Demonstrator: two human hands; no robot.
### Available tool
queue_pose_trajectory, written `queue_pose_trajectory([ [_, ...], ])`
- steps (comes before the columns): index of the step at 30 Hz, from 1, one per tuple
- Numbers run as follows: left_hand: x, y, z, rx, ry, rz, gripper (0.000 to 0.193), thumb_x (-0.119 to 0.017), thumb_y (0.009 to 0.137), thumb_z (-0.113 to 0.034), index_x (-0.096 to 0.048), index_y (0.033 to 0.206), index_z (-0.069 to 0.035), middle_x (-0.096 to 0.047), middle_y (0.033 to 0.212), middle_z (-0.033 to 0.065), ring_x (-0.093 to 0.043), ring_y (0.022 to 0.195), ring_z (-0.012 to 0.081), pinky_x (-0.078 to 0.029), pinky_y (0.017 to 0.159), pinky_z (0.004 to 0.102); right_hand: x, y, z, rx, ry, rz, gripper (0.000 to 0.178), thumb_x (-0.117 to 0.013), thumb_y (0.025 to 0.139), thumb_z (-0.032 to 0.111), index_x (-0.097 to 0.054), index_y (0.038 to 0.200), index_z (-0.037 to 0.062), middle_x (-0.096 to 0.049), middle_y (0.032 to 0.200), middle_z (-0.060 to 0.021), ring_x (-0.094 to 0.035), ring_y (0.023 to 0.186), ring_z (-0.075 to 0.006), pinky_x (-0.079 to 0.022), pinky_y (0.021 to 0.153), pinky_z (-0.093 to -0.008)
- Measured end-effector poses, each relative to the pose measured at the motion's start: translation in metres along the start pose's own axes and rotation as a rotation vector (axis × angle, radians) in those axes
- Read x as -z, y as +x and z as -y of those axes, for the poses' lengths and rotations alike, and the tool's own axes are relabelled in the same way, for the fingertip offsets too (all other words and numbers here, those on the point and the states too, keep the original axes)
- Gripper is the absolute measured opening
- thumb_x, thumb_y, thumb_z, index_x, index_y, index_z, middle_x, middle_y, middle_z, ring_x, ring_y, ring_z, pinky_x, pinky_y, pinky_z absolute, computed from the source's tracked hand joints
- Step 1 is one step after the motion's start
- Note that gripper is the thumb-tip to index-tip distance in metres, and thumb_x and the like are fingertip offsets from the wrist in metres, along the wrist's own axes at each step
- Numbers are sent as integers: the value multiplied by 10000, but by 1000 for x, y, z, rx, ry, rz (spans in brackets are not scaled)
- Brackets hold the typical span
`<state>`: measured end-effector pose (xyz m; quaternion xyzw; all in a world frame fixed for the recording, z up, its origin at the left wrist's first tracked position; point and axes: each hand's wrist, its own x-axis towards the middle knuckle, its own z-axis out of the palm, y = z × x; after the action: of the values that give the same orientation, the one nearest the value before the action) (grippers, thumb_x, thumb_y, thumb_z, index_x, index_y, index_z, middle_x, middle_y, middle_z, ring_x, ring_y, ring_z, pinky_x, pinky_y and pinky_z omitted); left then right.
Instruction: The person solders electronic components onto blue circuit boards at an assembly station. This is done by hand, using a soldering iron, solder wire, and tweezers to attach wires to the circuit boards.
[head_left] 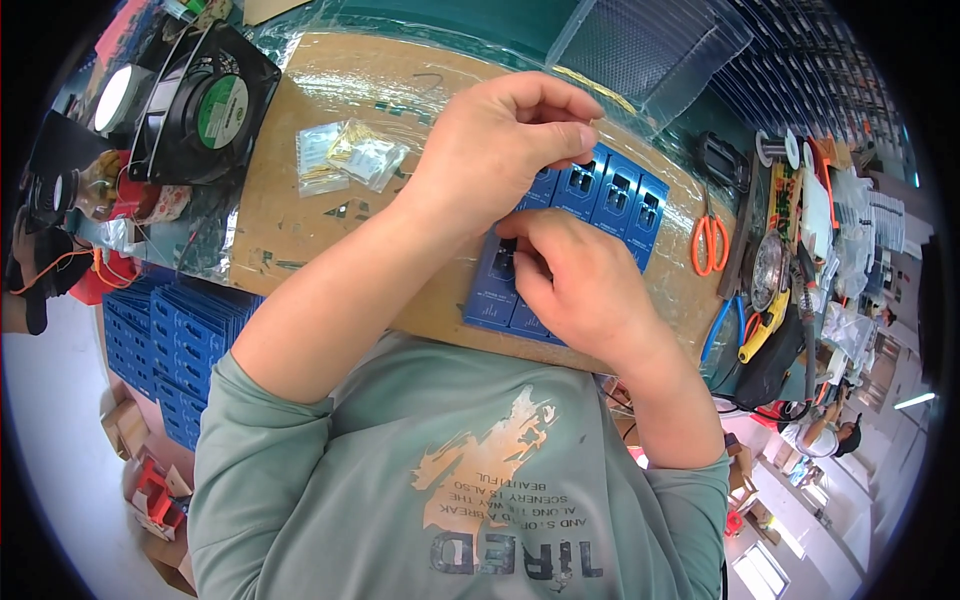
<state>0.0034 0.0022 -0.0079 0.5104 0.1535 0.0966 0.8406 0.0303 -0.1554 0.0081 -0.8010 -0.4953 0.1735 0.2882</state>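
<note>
A blue circuit board panel (490, 292), made up of several joined boards with dark parts on them, lies on the brown work surface in front of me. My left hand (510, 140) hovers over its far side, thumb and forefinger pinched together; a tiny thing seems to be at their tips, too small to name. Lower down, my right hand (580, 280) rests on the panel with its fingers curled and closed at the near left boards. What lies between those fingertips is hidden. Small clear bags of thin gold-coloured pins (355, 155) sit left of my left hand.
A black fan (205, 105) stands at the far left. Orange-handled scissors (710, 243), blue-handled pliers (722, 328) and a wire spool (778, 150) lie to the right. Stacked blue panels (180, 340) are below the table's left edge. A clear plastic tray (640, 60) is at the back.
</note>
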Motion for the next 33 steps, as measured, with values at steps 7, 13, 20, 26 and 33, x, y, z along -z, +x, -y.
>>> queue_pose_trajectory([
  [7,-4,0,-4,0,44,-27,234,-701,896,-49,-664,1109,42,-704,961,97,-666,878,162,-533,788,284,-3,-1,1,-8,-12,-22,137,-643,830,80,-662,966,84,-675,897,-113,-673,812,-337,-550,682,-442],
  [13,-2,-2,-2,-41,126,-89,167,-677,914,-52,-676,1058,33,-716,957,94,-680,893,160,-532,781,265,10,-13,1,-180,101,-76,131,-700,841,151,-674,951,84,-668,896,-98,-674,795,-309,-540,686,-405],
  [20,9,-51,-7,-83,560,-34,122,-676,891,-76,-697,986,-2,-680,1012,65,-645,930,169,-515,841,305,30,-77,-58,-431,394,-416,157,-701,925,124,-668,1060,49,-642,899,-21,-600,801,-98,-484,716,-241],
  [26,21,-87,13,-86,699,-23,93,-663,901,-43,-692,984,-11,-635,1076,80,-619,1003,200,-497,871,310,19,-116,-90,-504,520,-591,174,-682,950,109,-652,1102,31,-640,933,8,-568,832,-63,-470,757,-223],
  [33,15,-91,16,-119,933,-17,97,-656,899,-43,-688,986,-13,-627,1061,105,-608,1014,259,-490,877,339,10,-125,-93,-507,429,-583,153,-694,934,96,-668,1069,27,-651,906,-12,-587,813,-86,-484,747,-236],
])
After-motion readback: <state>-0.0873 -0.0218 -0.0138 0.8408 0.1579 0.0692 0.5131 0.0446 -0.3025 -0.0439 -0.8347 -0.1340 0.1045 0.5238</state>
